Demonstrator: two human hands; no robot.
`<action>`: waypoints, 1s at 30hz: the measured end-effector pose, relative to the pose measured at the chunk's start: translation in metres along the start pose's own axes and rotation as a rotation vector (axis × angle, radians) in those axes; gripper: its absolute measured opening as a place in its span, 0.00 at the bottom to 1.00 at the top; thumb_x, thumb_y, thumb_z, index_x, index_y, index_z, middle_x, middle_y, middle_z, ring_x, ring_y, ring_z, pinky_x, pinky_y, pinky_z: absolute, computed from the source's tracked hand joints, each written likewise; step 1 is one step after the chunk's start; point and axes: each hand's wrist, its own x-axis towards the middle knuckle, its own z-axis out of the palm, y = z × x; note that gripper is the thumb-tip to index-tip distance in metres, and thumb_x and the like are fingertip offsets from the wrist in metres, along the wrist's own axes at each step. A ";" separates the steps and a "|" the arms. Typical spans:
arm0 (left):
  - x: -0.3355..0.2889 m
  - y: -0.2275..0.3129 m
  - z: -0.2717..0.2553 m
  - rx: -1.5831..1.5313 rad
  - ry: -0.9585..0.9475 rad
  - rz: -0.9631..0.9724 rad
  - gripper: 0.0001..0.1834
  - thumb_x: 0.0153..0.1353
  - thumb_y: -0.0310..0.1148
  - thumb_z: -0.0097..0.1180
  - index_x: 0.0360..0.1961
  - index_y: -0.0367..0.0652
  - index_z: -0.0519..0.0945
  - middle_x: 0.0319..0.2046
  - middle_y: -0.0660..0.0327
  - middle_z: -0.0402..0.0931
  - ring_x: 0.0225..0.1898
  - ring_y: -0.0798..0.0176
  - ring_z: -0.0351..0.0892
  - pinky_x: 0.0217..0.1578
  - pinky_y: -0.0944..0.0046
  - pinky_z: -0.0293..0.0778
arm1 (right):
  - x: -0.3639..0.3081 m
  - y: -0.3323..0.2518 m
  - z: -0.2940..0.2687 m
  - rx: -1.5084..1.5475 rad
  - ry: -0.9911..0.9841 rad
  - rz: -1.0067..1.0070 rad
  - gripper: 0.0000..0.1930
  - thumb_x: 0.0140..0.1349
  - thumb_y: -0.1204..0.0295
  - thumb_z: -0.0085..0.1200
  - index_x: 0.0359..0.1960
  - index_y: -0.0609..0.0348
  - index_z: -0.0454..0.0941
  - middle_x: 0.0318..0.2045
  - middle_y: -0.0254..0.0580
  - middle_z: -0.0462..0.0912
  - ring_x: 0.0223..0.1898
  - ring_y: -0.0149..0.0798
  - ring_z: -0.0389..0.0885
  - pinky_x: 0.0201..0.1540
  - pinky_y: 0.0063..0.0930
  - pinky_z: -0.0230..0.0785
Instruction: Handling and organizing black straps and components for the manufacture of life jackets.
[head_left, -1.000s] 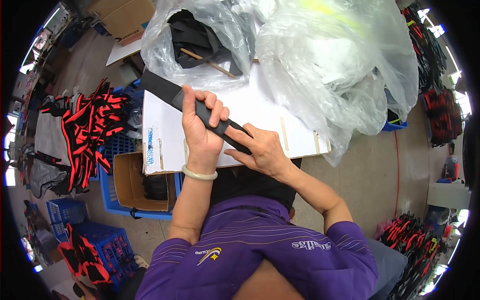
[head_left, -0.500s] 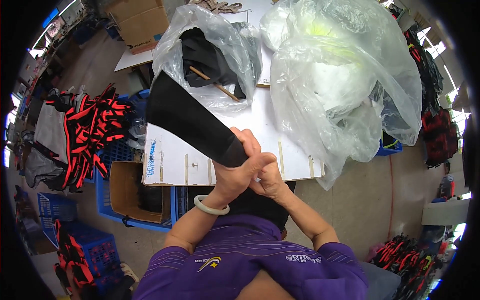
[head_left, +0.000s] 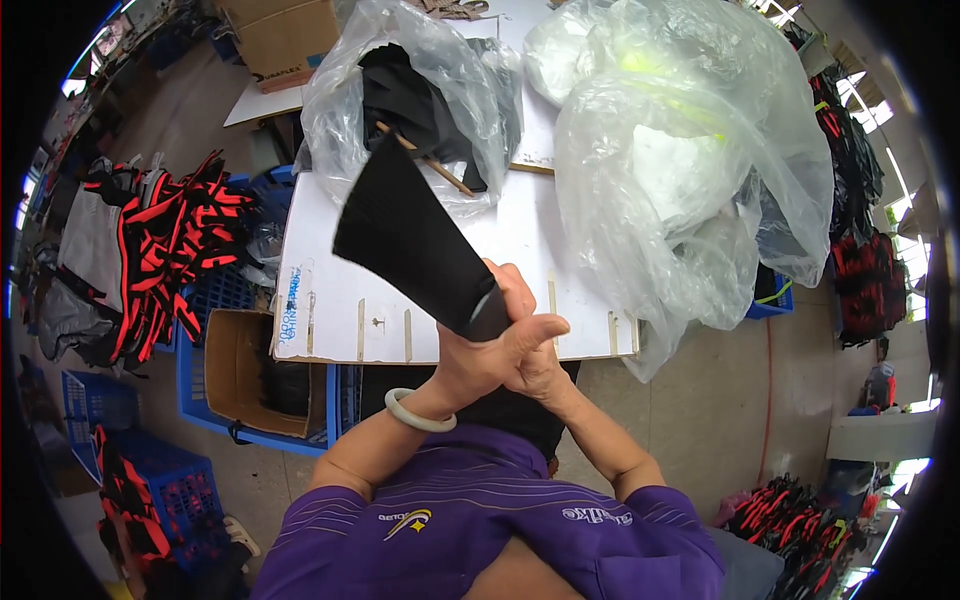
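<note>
A flat black fabric strip (head_left: pixel 410 240), wider at its far end, rises up and leftward from my hands over the near part of the white table. My left hand (head_left: pixel 468 362), with a pale bangle on its wrist, is closed round the narrow lower end, its thumb pointing right. My right hand (head_left: pixel 540 372) is closed against the same end, pressed close to the left hand. Its fingers are partly hidden behind the left thumb. Beyond the strip, a clear plastic bag (head_left: pixel 330 120) holds black fabric (head_left: pixel 405 95), with a thin brown stick (head_left: pixel 445 175) lying across it.
Large clear plastic bags (head_left: pixel 690 250) with white contents cover the right side of the white table (head_left: pixel 350 300). At the left, a blue crate (head_left: pixel 190 400) holds an open cardboard box (head_left: pixel 230 375). Red-and-black goods (head_left: pixel 170 250) are heaped beyond it. A cardboard carton (head_left: pixel 285 40) stands at the far left.
The black strip has swung rightward and stands a little steeper. My left thumb reaches further out to the right. The whole view has shifted slightly.
</note>
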 end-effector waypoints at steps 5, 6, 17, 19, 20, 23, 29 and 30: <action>0.010 -0.012 -0.014 -0.231 0.123 -0.118 0.20 0.72 0.47 0.38 0.29 0.42 0.62 0.21 0.59 0.64 0.10 0.67 0.62 0.19 0.64 0.71 | 0.001 -0.013 -0.004 -0.154 -0.113 0.174 0.16 0.44 0.77 0.67 0.37 0.60 0.77 0.35 0.46 0.78 0.31 0.44 0.81 0.31 0.30 0.72; 0.014 -0.015 -0.021 -0.339 0.173 -0.191 0.22 0.72 0.49 0.35 0.29 0.42 0.63 0.21 0.59 0.64 0.11 0.65 0.63 0.22 0.60 0.73 | 0.001 -0.017 -0.007 -0.136 -0.093 0.178 0.16 0.44 0.77 0.67 0.37 0.60 0.77 0.35 0.46 0.78 0.31 0.44 0.81 0.31 0.30 0.72; -0.006 -0.061 -0.035 -0.213 0.174 -0.347 0.28 0.70 0.54 0.37 0.43 0.36 0.74 0.37 0.53 0.76 0.43 0.55 0.77 0.53 0.52 0.70 | -0.001 -0.019 -0.030 0.438 0.137 0.891 0.10 0.59 0.74 0.60 0.40 0.67 0.80 0.30 0.35 0.82 0.32 0.24 0.76 0.37 0.19 0.68; -0.012 -0.059 -0.035 -0.229 0.174 -0.361 0.26 0.70 0.50 0.44 0.46 0.34 0.75 0.37 0.53 0.78 0.43 0.59 0.78 0.49 0.58 0.73 | -0.007 -0.017 -0.037 0.302 0.117 0.804 0.07 0.57 0.74 0.61 0.34 0.67 0.82 0.25 0.32 0.81 0.29 0.23 0.75 0.33 0.19 0.67; -0.016 -0.056 -0.036 -0.204 0.187 -0.393 0.26 0.70 0.50 0.44 0.46 0.34 0.75 0.37 0.53 0.78 0.43 0.59 0.78 0.49 0.58 0.73 | -0.010 -0.014 -0.042 0.302 0.117 0.831 0.07 0.57 0.74 0.61 0.34 0.67 0.82 0.25 0.32 0.81 0.29 0.23 0.75 0.33 0.19 0.67; -0.034 -0.040 -0.042 0.185 0.130 -0.688 0.13 0.65 0.32 0.53 0.44 0.33 0.78 0.37 0.53 0.78 0.42 0.61 0.78 0.44 0.62 0.74 | -0.025 0.003 -0.063 -0.232 0.276 0.464 0.04 0.53 0.76 0.62 0.28 0.66 0.82 0.24 0.37 0.82 0.26 0.29 0.77 0.31 0.22 0.67; -0.060 -0.069 -0.036 1.220 -0.527 0.122 0.29 0.54 0.29 0.63 0.58 0.39 0.71 0.59 0.50 0.66 0.64 0.47 0.60 0.62 0.49 0.59 | -0.068 0.058 -0.080 -0.857 -0.035 -0.042 0.12 0.49 0.70 0.63 0.38 0.53 0.82 0.35 0.32 0.83 0.37 0.35 0.80 0.47 0.36 0.65; -0.059 -0.079 -0.037 1.347 -0.602 0.088 0.35 0.53 0.31 0.64 0.63 0.40 0.67 0.64 0.50 0.60 0.69 0.46 0.52 0.65 0.47 0.53 | -0.079 0.059 -0.078 -0.851 -0.039 -0.030 0.12 0.49 0.70 0.63 0.38 0.53 0.82 0.35 0.32 0.83 0.37 0.35 0.80 0.47 0.36 0.65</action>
